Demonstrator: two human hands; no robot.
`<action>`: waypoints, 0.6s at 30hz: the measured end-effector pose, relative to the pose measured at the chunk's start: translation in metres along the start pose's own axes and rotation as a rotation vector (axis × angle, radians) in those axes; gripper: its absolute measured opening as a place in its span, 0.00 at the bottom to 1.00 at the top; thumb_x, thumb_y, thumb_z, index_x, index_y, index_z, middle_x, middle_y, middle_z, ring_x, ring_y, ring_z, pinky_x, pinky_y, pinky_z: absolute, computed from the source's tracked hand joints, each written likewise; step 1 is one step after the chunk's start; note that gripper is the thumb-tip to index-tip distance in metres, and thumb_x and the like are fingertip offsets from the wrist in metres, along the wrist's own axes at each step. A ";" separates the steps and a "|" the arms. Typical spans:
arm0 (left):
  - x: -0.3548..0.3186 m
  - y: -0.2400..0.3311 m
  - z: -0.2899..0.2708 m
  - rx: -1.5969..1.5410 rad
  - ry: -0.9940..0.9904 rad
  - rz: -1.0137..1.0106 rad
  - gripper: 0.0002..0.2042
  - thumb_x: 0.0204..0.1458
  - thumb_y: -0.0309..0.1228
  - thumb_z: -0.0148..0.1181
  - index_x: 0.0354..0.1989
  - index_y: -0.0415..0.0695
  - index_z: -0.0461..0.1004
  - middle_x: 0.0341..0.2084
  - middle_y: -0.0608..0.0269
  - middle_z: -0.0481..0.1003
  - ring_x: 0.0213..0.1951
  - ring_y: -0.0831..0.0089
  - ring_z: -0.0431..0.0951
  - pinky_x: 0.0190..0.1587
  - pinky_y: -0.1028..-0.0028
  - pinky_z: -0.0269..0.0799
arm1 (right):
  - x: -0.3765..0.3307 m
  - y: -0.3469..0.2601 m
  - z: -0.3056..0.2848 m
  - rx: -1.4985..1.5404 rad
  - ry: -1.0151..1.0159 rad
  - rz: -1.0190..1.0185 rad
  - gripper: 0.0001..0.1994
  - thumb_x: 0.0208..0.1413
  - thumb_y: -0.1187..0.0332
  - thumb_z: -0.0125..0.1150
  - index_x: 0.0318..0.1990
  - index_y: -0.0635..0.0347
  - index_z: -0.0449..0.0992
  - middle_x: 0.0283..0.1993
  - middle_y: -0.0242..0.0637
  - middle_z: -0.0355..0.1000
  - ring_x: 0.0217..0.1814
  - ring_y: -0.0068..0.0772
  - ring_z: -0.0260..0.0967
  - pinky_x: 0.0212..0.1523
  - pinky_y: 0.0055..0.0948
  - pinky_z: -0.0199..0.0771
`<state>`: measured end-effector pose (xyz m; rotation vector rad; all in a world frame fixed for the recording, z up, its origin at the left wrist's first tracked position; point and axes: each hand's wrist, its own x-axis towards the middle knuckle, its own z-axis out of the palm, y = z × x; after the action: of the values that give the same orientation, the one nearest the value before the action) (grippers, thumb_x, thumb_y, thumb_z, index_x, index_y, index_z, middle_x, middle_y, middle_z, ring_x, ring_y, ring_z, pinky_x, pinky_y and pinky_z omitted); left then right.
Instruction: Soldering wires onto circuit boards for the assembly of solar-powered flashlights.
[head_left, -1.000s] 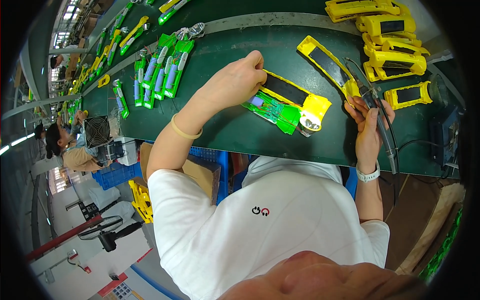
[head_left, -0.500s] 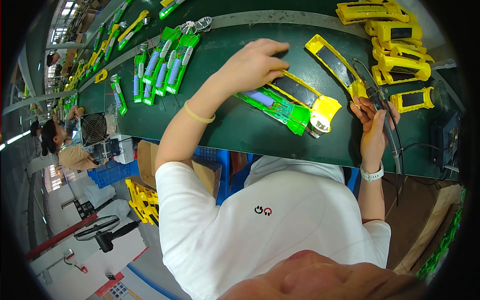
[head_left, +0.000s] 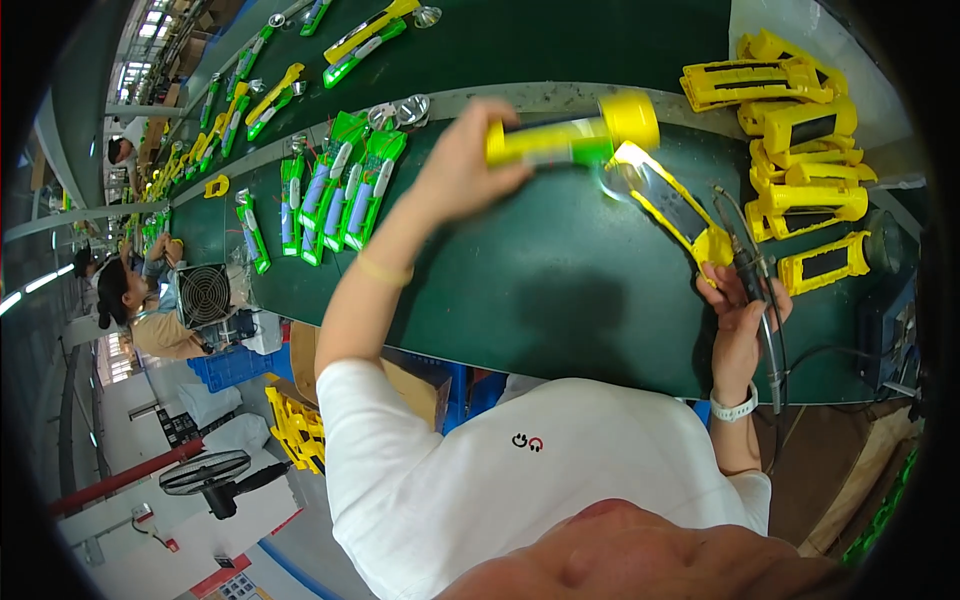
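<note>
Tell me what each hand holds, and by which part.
Left hand: yellow-and-green flashlight, by the end opposite its wide head. Right hand: soldering iron, by its handle, and a yellow casing half, by its near end.

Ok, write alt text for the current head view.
A person's left hand holds a blurred yellow-and-green device above a green worktable, while the right hand holds a corded tool and one end of a yellow casing. Green assemblies lie at left, piled yellow casings at right.
</note>
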<state>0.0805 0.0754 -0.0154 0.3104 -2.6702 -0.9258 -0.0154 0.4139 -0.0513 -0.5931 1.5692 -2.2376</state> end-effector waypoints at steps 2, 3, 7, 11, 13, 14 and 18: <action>0.061 -0.026 -0.006 0.123 0.135 -0.033 0.24 0.37 0.31 0.65 0.44 0.41 0.63 0.38 0.52 0.69 0.42 0.56 0.71 0.46 0.68 0.67 | -0.001 -0.001 0.005 -0.028 -0.019 0.011 0.19 0.61 0.57 0.43 0.52 0.56 0.48 0.50 0.54 0.63 0.50 0.49 0.68 0.49 0.47 0.70; 0.091 -0.048 -0.003 0.152 0.181 0.005 0.25 0.37 0.31 0.66 0.44 0.41 0.63 0.38 0.52 0.70 0.42 0.56 0.71 0.46 0.68 0.67 | 0.000 -0.001 0.006 -0.037 -0.025 0.007 0.20 0.61 0.56 0.43 0.51 0.56 0.48 0.50 0.54 0.63 0.50 0.49 0.68 0.49 0.47 0.70; 0.173 -0.104 -0.032 0.033 -0.215 -0.113 0.29 0.38 0.41 0.68 0.48 0.42 0.65 0.43 0.61 0.71 0.46 0.68 0.70 0.50 0.72 0.64 | 0.000 0.008 0.002 -0.081 0.007 0.055 0.25 0.57 0.50 0.46 0.50 0.56 0.48 0.50 0.53 0.62 0.49 0.49 0.68 0.47 0.46 0.72; 0.263 -0.126 -0.074 0.000 -0.278 -0.252 0.23 0.43 0.42 0.64 0.44 0.42 0.71 0.38 0.63 0.74 0.42 0.72 0.73 0.46 0.74 0.67 | -0.001 -0.003 0.003 -0.061 0.067 0.202 0.24 0.55 0.47 0.48 0.49 0.52 0.52 0.45 0.49 0.67 0.45 0.50 0.70 0.44 0.47 0.72; 0.304 -0.051 -0.034 0.236 -0.127 -0.481 0.31 0.44 0.48 0.59 0.46 0.32 0.62 0.37 0.41 0.73 0.42 0.51 0.73 0.46 0.59 0.66 | -0.008 0.007 -0.001 -0.059 0.123 0.167 0.25 0.53 0.45 0.49 0.48 0.51 0.52 0.45 0.49 0.67 0.44 0.51 0.70 0.42 0.44 0.73; 0.321 -0.068 -0.022 0.357 -0.002 -0.358 0.33 0.42 0.48 0.61 0.49 0.32 0.61 0.39 0.40 0.72 0.43 0.51 0.73 0.47 0.60 0.66 | -0.010 0.004 -0.002 -0.049 0.129 0.178 0.26 0.53 0.45 0.49 0.48 0.51 0.52 0.45 0.49 0.67 0.44 0.50 0.71 0.41 0.43 0.74; 0.372 -0.158 0.018 0.582 0.111 -0.319 0.32 0.44 0.38 0.61 0.55 0.34 0.58 0.44 0.39 0.70 0.47 0.49 0.71 0.49 0.65 0.68 | -0.004 0.007 0.001 -0.044 0.107 0.121 0.26 0.52 0.44 0.50 0.47 0.53 0.53 0.44 0.49 0.68 0.40 0.48 0.73 0.36 0.42 0.77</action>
<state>-0.2558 -0.1460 -0.0513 0.9028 -2.7733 -0.1651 -0.0106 0.4128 -0.0581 -0.3844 1.6635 -2.1819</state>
